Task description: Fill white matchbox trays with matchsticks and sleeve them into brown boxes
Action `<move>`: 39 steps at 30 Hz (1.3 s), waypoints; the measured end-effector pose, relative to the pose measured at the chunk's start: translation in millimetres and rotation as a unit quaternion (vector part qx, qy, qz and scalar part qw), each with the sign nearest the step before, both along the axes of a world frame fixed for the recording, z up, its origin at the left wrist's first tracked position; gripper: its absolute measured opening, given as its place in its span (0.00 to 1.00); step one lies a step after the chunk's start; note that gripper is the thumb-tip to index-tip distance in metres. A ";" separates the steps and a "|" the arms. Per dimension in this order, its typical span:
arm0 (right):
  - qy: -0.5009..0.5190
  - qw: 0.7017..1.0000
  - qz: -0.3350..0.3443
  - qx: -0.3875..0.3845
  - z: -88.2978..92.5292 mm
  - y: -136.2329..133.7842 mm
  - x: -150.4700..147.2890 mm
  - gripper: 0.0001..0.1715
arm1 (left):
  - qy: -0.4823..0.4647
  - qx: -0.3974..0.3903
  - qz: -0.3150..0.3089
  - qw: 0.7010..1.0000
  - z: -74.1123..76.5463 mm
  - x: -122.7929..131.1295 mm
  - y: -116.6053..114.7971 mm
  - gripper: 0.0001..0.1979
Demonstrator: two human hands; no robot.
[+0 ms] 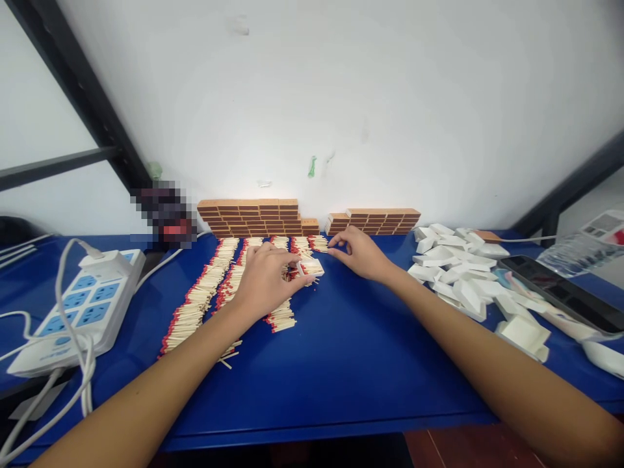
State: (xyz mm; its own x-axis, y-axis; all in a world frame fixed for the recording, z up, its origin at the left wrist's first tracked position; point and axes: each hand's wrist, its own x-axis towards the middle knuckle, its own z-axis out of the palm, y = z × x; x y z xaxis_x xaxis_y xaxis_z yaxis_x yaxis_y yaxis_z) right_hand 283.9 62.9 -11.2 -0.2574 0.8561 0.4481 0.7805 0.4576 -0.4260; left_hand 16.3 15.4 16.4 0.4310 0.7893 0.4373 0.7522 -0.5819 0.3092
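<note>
My left hand (pixel 268 276) holds a small white tray (pixel 312 267) with some matches in it, thumb in front and fingers behind. To its right, my right hand (pixel 358 252) is beside the far end of the rightmost match row (pixel 318 243), its thumb and index finger close together; whether a match is between them is too small to tell. Several rows of red-tipped matches (pixel 197 302) lie on the blue table (pixel 341 364), partly hidden by my left hand and forearm. Brown matchboxes stand stacked along the wall in a left stack (pixel 248 218) and a right stack (pixel 383 221).
White empty trays (pixel 453 260) are heaped on the right, near a black phone (pixel 560 292) and a clear plastic bottle (pixel 578 253). A power strip (pixel 88 305) with white cables lies at the left. A white wall (pixel 292 97) rises behind.
</note>
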 end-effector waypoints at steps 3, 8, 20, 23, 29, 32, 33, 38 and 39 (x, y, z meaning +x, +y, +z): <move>-0.029 0.999 -0.010 -0.038 -13.8 11.8 7.7 0.07 | -0.001 -0.001 0.002 1.000 0.2 -0.4 0.6 0.17; -0.046 0.997 -0.005 -0.063 -16.6 13.3 10.2 0.07 | -0.002 0.007 0.005 1.000 -0.2 -1.9 3.4 0.18; -0.002 0.993 0.119 -0.021 19.8 -36.3 -29.6 0.08 | 0.003 0.008 -0.006 1.000 -3.8 -1.5 2.7 0.19; 0.025 0.990 0.136 -0.029 17.6 -35.5 -34.0 0.10 | 0.001 0.004 -0.007 1.000 -3.6 -0.9 2.7 0.19; 0.044 0.998 0.047 0.006 -4.1 -0.3 -7.6 0.08 | 0.001 -0.004 0.004 1.000 -2.2 -1.9 4.3 0.20; 0.004 0.999 0.034 0.000 -15.5 12.7 0.4 0.05 | -0.003 -0.004 0.007 1.000 -1.9 -2.2 4.4 0.19; -0.005 0.999 0.032 0.000 -17.9 14.8 1.1 0.04 | -0.004 -0.002 0.007 1.000 -2.0 -2.2 4.4 0.19; -0.031 0.999 0.014 -0.016 -20.1 15.8 -0.4 0.04 | -0.004 0.004 0.006 1.000 -2.2 -2.7 4.7 0.18; -0.034 0.999 0.014 -0.021 -19.3 14.9 -0.3 0.04 | -0.004 0.004 0.006 1.000 -2.2 -2.7 4.8 0.17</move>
